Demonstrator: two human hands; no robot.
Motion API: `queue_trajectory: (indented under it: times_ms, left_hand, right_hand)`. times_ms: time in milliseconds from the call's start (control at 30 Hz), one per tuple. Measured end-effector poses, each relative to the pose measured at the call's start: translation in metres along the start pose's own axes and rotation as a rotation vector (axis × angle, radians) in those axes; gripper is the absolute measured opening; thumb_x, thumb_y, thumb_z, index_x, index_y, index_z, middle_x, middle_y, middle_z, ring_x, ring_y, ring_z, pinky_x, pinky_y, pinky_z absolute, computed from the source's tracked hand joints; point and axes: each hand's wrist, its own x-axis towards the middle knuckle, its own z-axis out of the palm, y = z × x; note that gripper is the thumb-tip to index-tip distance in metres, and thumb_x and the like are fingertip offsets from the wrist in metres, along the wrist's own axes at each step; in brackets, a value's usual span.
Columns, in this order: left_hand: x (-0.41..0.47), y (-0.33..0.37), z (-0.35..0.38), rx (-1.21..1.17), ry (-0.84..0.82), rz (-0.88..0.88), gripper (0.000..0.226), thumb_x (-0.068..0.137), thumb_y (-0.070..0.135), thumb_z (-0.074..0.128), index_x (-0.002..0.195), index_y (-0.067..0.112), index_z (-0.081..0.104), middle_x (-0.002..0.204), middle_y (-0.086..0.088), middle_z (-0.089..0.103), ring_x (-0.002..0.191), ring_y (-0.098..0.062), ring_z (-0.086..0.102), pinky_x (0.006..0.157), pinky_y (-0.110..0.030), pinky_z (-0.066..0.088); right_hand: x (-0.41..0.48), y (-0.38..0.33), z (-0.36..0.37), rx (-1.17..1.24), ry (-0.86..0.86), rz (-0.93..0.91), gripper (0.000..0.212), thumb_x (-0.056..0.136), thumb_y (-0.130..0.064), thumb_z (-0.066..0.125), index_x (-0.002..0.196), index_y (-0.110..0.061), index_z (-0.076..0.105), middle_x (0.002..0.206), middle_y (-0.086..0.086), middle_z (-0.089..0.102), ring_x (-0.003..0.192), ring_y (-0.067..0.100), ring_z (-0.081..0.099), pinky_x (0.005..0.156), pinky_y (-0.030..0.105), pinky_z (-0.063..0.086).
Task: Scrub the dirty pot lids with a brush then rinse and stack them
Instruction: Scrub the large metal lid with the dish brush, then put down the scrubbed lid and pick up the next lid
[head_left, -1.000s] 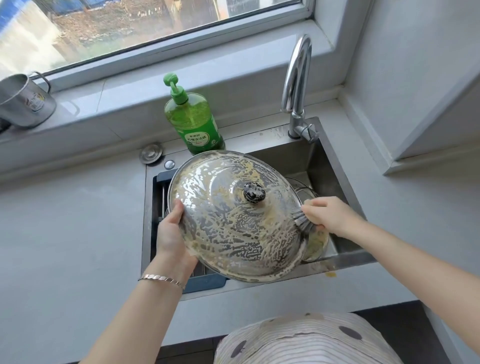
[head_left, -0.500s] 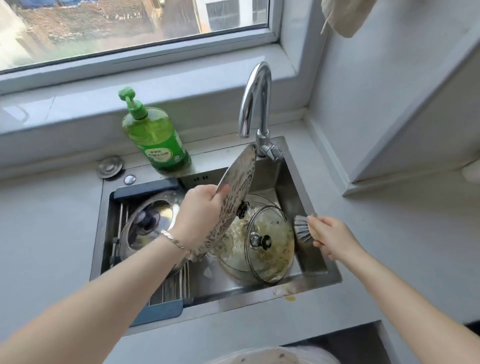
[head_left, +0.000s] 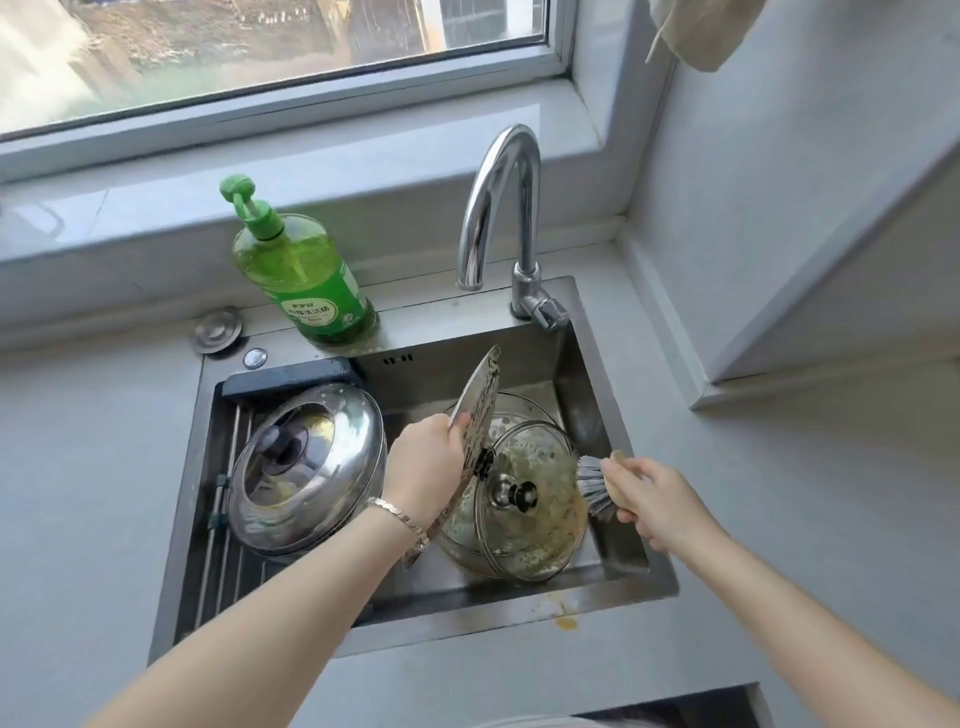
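Observation:
My left hand (head_left: 423, 470) grips the rim of a large soapy steel lid (head_left: 482, 395), held on edge inside the sink (head_left: 613, 582). To its right, dirty glass lids (head_left: 535, 525) with yellow grime lie in the basin, the top one with a metal knob. My right hand (head_left: 654, 504) holds a brush (head_left: 595, 488), its grey bristles beside the glass lid's right rim. A shiny steel lid (head_left: 311, 467) with a black knob rests on the drain rack at the sink's left.
A green dish soap bottle (head_left: 301, 275) stands behind the sink. The chrome tap (head_left: 498, 218) arches over the basin's back edge. A round sink plug (head_left: 218, 330) lies on the counter at left. A yellow drip marks the sink's front edge (head_left: 565, 622).
The large lid went from facing me above the sink to standing on edge low in the basin. My right hand with the brush moved off it to the glass lid's side.

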Motion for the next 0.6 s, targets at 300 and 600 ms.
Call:
queue_trajectory:
  times_ms: [300, 600]
  left_hand:
    - [0.013, 0.031, 0.012, 0.443, 0.034, 0.055, 0.032, 0.102, 0.028, 0.030, 0.098, 0.008, 0.055, 0.096, -0.010, 0.066, 0.088, -0.031, 0.063, 0.063, -0.030, 0.036]
    - [0.019, 0.028, 0.005, 0.671, 0.120, 0.197, 0.042, 0.026, 0.011, 0.088, 0.045, 0.013, 0.050, 0.034, -0.001, 0.048, 0.026, -0.017, 0.047, 0.057, -0.009, -0.003]
  right_hand:
    - [0.016, -0.008, 0.012, 0.137, -0.092, 0.066, 0.033, 0.089, -0.046, 0.054, 0.094, -0.014, 0.059, 0.063, 0.002, 0.044, 0.036, 0.006, 0.030, 0.034, 0.017, 0.023]
    - [0.027, -0.010, 0.000, 0.069, -0.109, 0.042, 0.032, 0.090, -0.047, 0.054, 0.096, -0.016, 0.059, 0.063, 0.001, 0.046, 0.038, 0.007, 0.032, 0.036, 0.016, 0.025]
